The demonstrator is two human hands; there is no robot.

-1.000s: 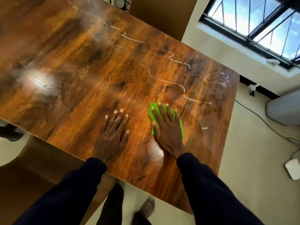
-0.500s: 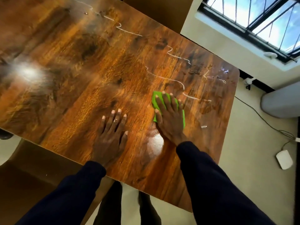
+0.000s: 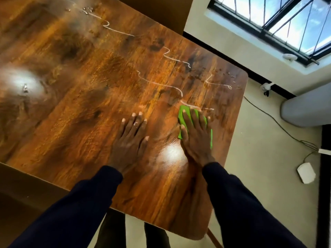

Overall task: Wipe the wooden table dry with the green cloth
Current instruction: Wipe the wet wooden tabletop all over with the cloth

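Right hand (image 3: 195,138) flat, fingers straight and spread, pressing the folded green cloth (image 3: 184,114) onto the glossy brown wooden bench (image 3: 71,126) near its right edge. Left hand (image 3: 129,140) flat just beside it, fingers straight, holding nothing, likely bracing. A thin pale water trail (image 3: 162,84) meets the cloth's far edge; droplets (image 3: 226,75) lie near the far corner. Judgement: push outward along the trail with even palm pressure and overlapping strokes, turning the cloth once soaked.

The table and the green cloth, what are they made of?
The table looks like wood, or a wood-look top, with a glossy finish: grain and dark knots show, and light glares off it. The green cloth under the right hand looks like thin, matte fabric lying flat; which kind, I cannot tell.
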